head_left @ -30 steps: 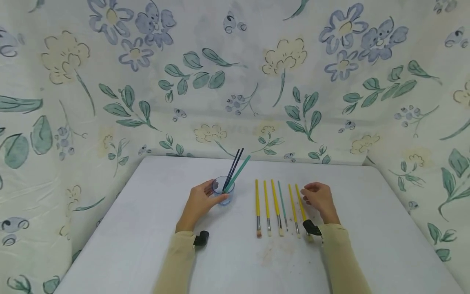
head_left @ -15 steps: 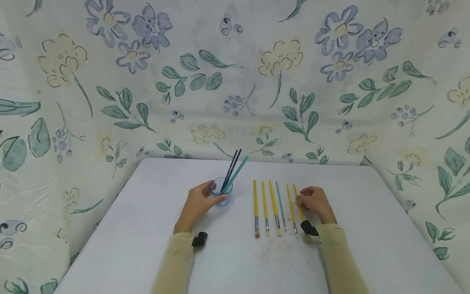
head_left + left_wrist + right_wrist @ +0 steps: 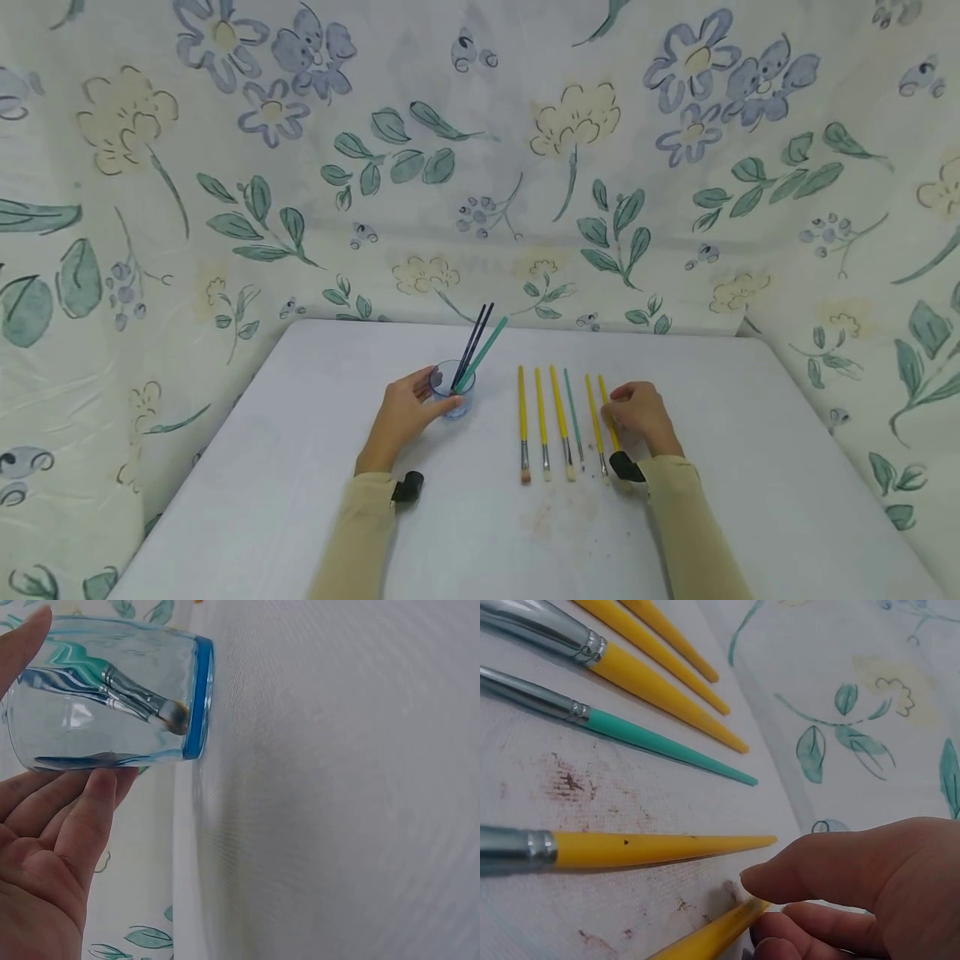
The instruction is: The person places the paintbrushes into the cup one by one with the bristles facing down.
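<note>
My left hand (image 3: 402,419) grips a clear glass (image 3: 154,652) with a blue base, thumb on one side and fingers on the other. Two dark-handled paintbrushes (image 3: 470,346) and a green paintbrush (image 3: 491,344) lean in it, bristles down. At the right end of a row of brushes, my right hand (image 3: 645,415) pinches the handle of a yellow paintbrush (image 3: 716,930) near its tip, between thumb and fingers. Just left of it lies another yellow paintbrush (image 3: 660,846), then a thin green one (image 3: 660,742).
Three more yellow paintbrushes, one of them at the row's left end (image 3: 522,408), lie with bristles toward me. Brownish smudges and specks (image 3: 551,512) mark the white tabletop (image 3: 247,500). A floral cloth (image 3: 480,183) hangs behind and around the table.
My right hand has moved slightly left and closed its fingers on the handle of the rightmost yellow paintbrush. My left hand keeps its grip on the glass.
</note>
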`<action>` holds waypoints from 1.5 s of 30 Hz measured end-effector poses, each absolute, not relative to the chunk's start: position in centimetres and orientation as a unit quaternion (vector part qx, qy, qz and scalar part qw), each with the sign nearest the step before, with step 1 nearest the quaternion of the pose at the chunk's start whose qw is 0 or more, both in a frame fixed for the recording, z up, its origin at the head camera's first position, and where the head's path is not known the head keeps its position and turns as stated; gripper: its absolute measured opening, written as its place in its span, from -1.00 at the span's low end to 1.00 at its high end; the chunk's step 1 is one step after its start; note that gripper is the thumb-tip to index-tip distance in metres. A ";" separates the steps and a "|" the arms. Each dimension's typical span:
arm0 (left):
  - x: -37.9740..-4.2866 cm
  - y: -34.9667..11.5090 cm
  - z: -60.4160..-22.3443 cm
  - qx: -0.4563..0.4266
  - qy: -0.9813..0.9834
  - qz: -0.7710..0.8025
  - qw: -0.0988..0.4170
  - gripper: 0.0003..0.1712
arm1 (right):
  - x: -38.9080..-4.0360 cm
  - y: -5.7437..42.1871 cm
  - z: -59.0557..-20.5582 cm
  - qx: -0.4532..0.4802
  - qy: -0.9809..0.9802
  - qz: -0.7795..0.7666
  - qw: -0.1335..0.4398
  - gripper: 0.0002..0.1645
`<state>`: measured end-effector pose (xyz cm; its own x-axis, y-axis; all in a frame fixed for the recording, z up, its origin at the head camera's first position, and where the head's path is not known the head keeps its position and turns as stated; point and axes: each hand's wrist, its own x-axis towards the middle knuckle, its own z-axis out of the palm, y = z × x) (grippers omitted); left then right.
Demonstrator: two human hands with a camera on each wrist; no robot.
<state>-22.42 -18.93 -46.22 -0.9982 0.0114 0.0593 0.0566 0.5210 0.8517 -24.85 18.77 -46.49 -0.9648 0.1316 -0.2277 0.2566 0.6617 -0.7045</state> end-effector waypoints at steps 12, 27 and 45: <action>-22.5 -19.0 -47.3 -0.032 -0.870 -0.492 0.030 0.06 | -24.3 18.5 -46.8 0.100 0.934 -0.335 0.080 -0.65; -22.2 -19.1 -47.4 -0.046 -0.871 -0.488 0.042 0.03 | -23.9 18.6 -47.3 0.094 0.941 -0.313 0.089 -0.66; -22.8 -19.2 -47.3 -0.040 -0.877 -0.478 0.040 0.08 | -24.4 19.9 -46.5 0.119 0.871 -0.466 0.098 -0.54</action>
<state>-22.80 -19.20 -47.34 -0.9936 0.0316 0.1088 0.1085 0.5408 0.8341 -24.37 19.90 -46.50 -0.9526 0.1159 -0.2812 0.2982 0.5379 -0.7885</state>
